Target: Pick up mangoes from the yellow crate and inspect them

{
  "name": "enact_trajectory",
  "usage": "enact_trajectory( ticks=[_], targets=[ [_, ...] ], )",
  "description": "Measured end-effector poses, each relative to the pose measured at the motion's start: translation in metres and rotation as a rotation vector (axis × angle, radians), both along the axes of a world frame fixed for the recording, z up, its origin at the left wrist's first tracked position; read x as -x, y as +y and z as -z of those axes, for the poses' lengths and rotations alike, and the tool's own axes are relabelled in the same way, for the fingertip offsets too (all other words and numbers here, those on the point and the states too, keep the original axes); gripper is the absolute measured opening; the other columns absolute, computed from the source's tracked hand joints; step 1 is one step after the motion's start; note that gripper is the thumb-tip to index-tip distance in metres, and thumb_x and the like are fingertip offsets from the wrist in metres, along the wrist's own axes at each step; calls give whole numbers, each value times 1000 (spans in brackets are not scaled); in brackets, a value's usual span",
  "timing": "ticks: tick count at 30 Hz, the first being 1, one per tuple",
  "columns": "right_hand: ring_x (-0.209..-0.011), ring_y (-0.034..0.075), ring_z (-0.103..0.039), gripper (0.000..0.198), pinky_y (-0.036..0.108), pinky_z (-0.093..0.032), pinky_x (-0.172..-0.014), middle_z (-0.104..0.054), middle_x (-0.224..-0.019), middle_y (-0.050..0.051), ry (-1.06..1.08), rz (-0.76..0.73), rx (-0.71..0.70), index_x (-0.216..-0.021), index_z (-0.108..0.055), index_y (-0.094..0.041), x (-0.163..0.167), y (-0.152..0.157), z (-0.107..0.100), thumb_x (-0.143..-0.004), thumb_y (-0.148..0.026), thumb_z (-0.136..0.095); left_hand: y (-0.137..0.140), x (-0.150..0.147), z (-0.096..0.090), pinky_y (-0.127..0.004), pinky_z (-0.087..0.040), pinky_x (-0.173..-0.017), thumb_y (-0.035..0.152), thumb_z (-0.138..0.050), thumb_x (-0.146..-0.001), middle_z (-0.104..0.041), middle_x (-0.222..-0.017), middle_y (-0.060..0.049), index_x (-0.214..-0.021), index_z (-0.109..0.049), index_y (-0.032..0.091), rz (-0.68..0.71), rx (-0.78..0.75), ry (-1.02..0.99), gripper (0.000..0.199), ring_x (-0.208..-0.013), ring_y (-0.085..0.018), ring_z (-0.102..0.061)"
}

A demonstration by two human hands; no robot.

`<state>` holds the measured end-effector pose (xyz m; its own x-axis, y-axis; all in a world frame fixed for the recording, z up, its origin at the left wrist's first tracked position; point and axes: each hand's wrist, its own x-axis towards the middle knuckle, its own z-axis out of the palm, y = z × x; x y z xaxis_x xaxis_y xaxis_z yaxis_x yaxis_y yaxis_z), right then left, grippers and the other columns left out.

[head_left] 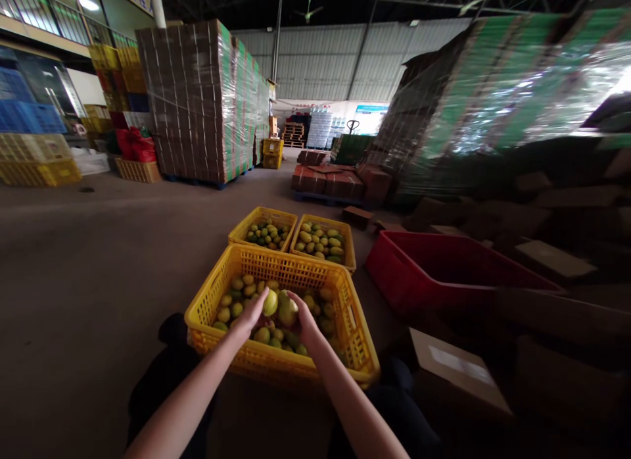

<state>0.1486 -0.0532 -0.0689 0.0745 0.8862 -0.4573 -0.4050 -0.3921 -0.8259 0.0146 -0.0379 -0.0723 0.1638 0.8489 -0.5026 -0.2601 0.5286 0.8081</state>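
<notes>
Both hands are over a large yellow plastic crate (pixel 207 300) of loose yellow-green mangoes (pixel 262 335). My left hand (pixel 253 312) is closed on a yellowish mango (pixel 270 303), its thumb along the top. Close beside it, my right hand (pixel 302 315) grips a larger, greener mango (pixel 287 310) from the right side. The two held fruits nearly meet in the middle. The undersides of both, and most of the fingers, are hidden.
Behind stand two smaller yellow crates, a left one (pixel 237 234) and a right one (pixel 351 246), both holding mangoes. A red tub (pixel 394 275) and an open cardboard box (pixel 456 367) are at right. Wrapped carton stacks (pixel 182 104) rise farther back.
</notes>
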Motion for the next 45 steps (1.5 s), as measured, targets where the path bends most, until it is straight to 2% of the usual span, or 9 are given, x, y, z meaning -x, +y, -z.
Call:
enact_trajectory(
  ticks=[4,9,15,20,23,27,30,38,45],
  targets=[
    [-56,19,-66,30,31,-57,-52,-70,-68,4,205,-135,122,-98,-62,-17,-2,-4,-14,-90,-43,-50,6,11,-3,-23,-38,-42,65,-49,-88,-67,-57,-8,-87,-70,14,36,123,-82,55,-39,-14,-54],
    [-39,16,-58,46,23,-47,-36,-63,-53,3,237,-209,279,-93,-61,-15,-6,-7,-12,-93,-57,-43,7,19,8,-24,-34,-37,70,-54,-82,-60,-47,-5,-89,-71,15,102,199,-234,57,-34,-15,-50],
    [-41,14,-59,50,20,-48,-37,-63,-54,3,229,-230,312,-87,-61,-14,-12,-14,-13,-93,-60,-43,-1,16,4,-22,-39,-40,65,-62,-80,-66,-61,-7,-90,-68,15,178,234,-294,51,-42,-14,-56],
    [-61,17,-67,30,27,-59,-53,-70,-74,5,-21,-44,14,-94,-61,-17,-11,-14,-4,-82,-42,-70,-7,9,-13,-23,-49,-58,44,-71,-82,-70,-78,-7,-93,-66,14,-34,-56,-132,32,-65,-17,-65],
    [-78,19,-68,51,30,-60,-69,-70,-86,1,-256,102,-239,-102,-61,-22,-16,-13,0,-60,-33,-88,-5,9,-18,-24,-52,-71,24,-82,-69,-71,-89,-3,-95,-64,19,-167,-388,-62,32,-78,-17,-67],
    [-100,25,-64,66,39,-57,-85,-65,-111,6,-702,138,-657,-114,-64,-24,-28,-13,-7,-54,-39,-88,-1,11,-22,-24,-51,-85,12,-88,-54,-71,-100,-4,-98,-69,21,-115,-623,-74,49,-90,-17,-68],
    [-111,27,-60,65,41,-56,-87,-58,-119,9,-768,108,-764,-114,-67,-23,-36,-12,-17,-55,-41,-88,-1,13,-22,-27,-50,-93,11,-88,-54,-69,-114,-7,-101,-72,20,-98,-610,-152,51,-100,-19,-67],
    [-80,20,-67,58,32,-55,-74,-71,-90,1,-275,24,-548,-96,-66,-21,-36,-11,-26,-45,-31,-91,2,24,-20,-36,-57,-84,24,-90,-59,-72,-103,-8,-95,-70,18,-83,-400,-296,41,-89,-21,-69],
    [-75,19,-66,37,25,-50,-60,-73,-85,2,-157,-75,-335,-86,-70,-18,-21,-19,-20,-58,-41,-80,7,13,-16,-36,-56,-78,37,-69,-84,-74,-91,-13,-91,-70,15,-126,-140,-296,23,-94,-28,-70]
  ],
)
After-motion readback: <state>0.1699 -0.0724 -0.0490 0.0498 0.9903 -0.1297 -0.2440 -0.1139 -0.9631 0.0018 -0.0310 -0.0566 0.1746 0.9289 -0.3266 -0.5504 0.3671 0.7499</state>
